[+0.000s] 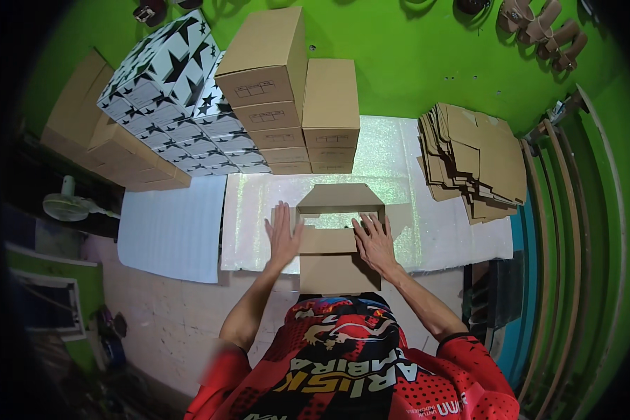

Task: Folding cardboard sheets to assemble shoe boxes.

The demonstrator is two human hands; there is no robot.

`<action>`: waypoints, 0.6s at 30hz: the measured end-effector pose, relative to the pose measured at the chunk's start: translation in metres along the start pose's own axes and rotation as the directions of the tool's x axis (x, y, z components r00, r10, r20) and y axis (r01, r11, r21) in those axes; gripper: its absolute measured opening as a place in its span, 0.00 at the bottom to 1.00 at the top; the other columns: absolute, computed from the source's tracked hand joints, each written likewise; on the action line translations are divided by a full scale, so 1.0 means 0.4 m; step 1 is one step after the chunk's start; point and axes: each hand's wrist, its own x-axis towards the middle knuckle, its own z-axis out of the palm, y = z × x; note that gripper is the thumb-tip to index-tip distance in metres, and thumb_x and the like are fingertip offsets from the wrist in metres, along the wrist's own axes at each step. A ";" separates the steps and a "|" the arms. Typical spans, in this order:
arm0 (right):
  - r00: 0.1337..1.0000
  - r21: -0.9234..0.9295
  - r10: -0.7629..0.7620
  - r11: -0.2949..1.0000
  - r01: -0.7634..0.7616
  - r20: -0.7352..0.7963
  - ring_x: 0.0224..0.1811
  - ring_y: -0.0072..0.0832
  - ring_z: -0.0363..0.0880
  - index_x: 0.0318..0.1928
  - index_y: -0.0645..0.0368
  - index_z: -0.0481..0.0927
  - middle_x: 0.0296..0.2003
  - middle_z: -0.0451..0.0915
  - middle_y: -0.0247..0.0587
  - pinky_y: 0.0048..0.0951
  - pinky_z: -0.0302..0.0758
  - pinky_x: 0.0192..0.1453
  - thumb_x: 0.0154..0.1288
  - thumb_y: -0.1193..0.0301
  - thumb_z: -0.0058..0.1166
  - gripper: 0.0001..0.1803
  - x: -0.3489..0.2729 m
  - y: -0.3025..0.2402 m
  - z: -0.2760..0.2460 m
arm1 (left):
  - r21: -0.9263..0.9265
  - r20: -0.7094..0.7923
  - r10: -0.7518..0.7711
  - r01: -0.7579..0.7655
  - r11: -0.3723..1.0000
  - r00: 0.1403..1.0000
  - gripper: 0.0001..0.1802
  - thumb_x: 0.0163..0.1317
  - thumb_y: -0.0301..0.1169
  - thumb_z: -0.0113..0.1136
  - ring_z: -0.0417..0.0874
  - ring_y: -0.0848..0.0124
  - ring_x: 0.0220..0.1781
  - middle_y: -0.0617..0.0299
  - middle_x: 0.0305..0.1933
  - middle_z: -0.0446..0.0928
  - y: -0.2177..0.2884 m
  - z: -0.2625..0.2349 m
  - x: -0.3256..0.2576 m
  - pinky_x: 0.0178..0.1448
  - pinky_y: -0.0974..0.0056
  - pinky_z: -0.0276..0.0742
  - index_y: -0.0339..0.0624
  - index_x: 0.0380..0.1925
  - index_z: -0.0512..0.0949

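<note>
A brown cardboard box [330,241], partly folded, stands in front of me at the table's near edge. One flap rises at its far side and another panel spreads toward my body. Through its middle the shiny tabletop covering shows. My left hand [283,236] is held flat along the box's left side, fingers stretched out and slightly blurred; whether it touches the cardboard I cannot tell. Over the box's right side lies my right hand [376,242], its fingers spread across the near right corner and the opening. Neither hand is closed around anything.
Tall stacks of brown boxes [262,84] and star-patterned white boxes [162,77] stand at the back left. A pile of flat cardboard blanks [479,154] lies at the right on the white table covering [441,241]. Sandals [539,28] hang on the green wall; a fan [70,203] is at the left.
</note>
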 end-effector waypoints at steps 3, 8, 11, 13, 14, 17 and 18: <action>0.995 -0.089 0.094 0.991 -0.096 -0.023 0.83 0.51 0.57 0.77 0.51 0.71 0.78 0.66 0.50 0.66 0.49 0.84 0.77 0.62 0.53 0.30 -0.028 -0.008 0.047 | 0.272 0.079 0.231 -0.244 0.931 0.970 0.38 0.80 0.49 0.48 0.48 0.53 0.90 0.51 0.88 0.53 0.140 -0.002 -0.025 0.87 0.33 0.36 0.41 0.82 0.58; 0.997 0.073 -0.039 0.996 0.044 -0.070 0.83 0.49 0.58 0.77 0.57 0.69 0.80 0.64 0.45 0.60 0.51 0.85 0.79 0.48 0.49 0.37 -0.018 -0.137 0.130 | 0.270 0.229 0.278 -0.335 0.903 0.933 0.36 0.81 0.49 0.45 0.51 0.58 0.89 0.54 0.87 0.55 0.145 0.040 -0.065 0.88 0.38 0.39 0.44 0.82 0.61; 0.996 0.040 -0.085 0.996 0.085 0.014 0.84 0.49 0.57 0.79 0.59 0.67 0.81 0.62 0.46 0.59 0.51 0.85 0.78 0.46 0.52 0.40 -0.056 -0.084 0.105 | 0.296 0.229 0.272 -0.332 0.895 0.935 0.36 0.81 0.49 0.45 0.51 0.59 0.89 0.55 0.87 0.56 0.137 0.043 -0.057 0.89 0.39 0.39 0.43 0.82 0.61; 0.999 0.020 -0.044 0.999 0.043 0.026 0.84 0.49 0.57 0.79 0.59 0.65 0.81 0.61 0.47 0.60 0.51 0.85 0.77 0.45 0.52 0.42 -0.102 -0.022 0.076 | 0.282 0.220 0.280 -0.335 0.899 0.935 0.36 0.81 0.49 0.45 0.50 0.59 0.90 0.55 0.87 0.56 0.134 0.044 -0.053 0.89 0.39 0.39 0.43 0.82 0.61; 1.000 -0.032 0.008 0.999 -0.007 0.024 0.85 0.47 0.55 0.80 0.59 0.63 0.82 0.60 0.48 0.58 0.50 0.86 0.77 0.45 0.52 0.43 -0.127 0.010 0.058 | 0.292 0.205 0.281 -0.332 0.897 0.938 0.36 0.81 0.49 0.44 0.50 0.59 0.89 0.55 0.88 0.56 0.133 0.047 -0.055 0.89 0.39 0.38 0.43 0.82 0.60; 0.993 -0.035 0.117 0.993 -0.116 0.027 0.87 0.46 0.51 0.81 0.62 0.60 0.83 0.57 0.51 0.56 0.48 0.87 0.78 0.47 0.52 0.44 -0.139 0.000 0.059 | 0.309 0.189 0.291 -0.338 0.889 0.938 0.36 0.81 0.48 0.44 0.51 0.58 0.89 0.54 0.88 0.55 0.149 0.055 -0.054 0.89 0.39 0.39 0.43 0.82 0.60; 0.984 0.015 0.172 0.985 -0.173 0.039 0.87 0.47 0.49 0.81 0.64 0.59 0.83 0.55 0.52 0.56 0.48 0.87 0.78 0.48 0.52 0.44 -0.132 -0.022 0.068 | 0.318 0.187 0.300 -0.346 0.882 0.935 0.36 0.81 0.48 0.44 0.52 0.58 0.89 0.54 0.87 0.55 0.159 0.059 -0.055 0.89 0.38 0.39 0.43 0.82 0.59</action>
